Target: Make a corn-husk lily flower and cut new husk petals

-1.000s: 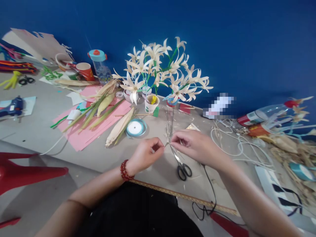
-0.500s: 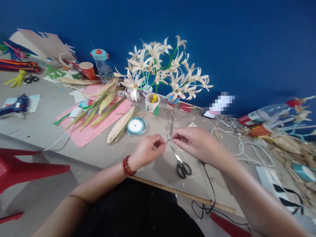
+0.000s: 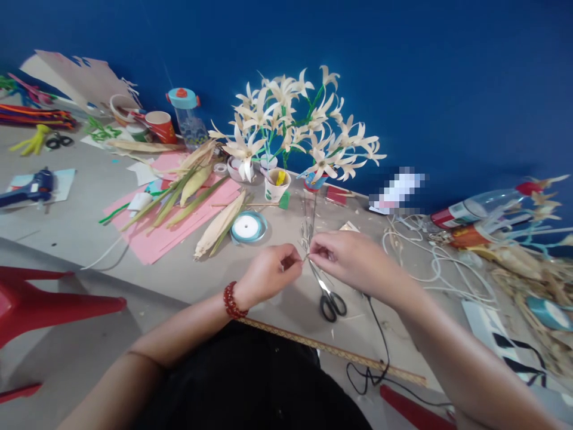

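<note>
My left hand [image 3: 268, 273], with a red bead bracelet on its wrist, and my right hand [image 3: 347, 260] meet above the table. Both are pinched on the lower end of a thin bundle of pale straw stamens [image 3: 307, 230] that stands up between the fingertips. Black-handled scissors [image 3: 327, 294] lie on the table just below my right hand. A roll of teal ribbon [image 3: 248, 227] lies to the left of my hands, beside a dried corn husk [image 3: 217, 228].
A bouquet of cream husk flowers [image 3: 290, 128] stands behind in small cups. Pink paper [image 3: 152, 242] with green-tinted husks lies left, a blue glue gun [image 3: 31, 186] further left. White cords [image 3: 441, 263], bottles and straw lie right. A red stool [image 3: 40, 304] stands at lower left.
Both hands stay pinched on the stamen bundle, with only small shifts of the fingers. The view has drifted slightly.
</note>
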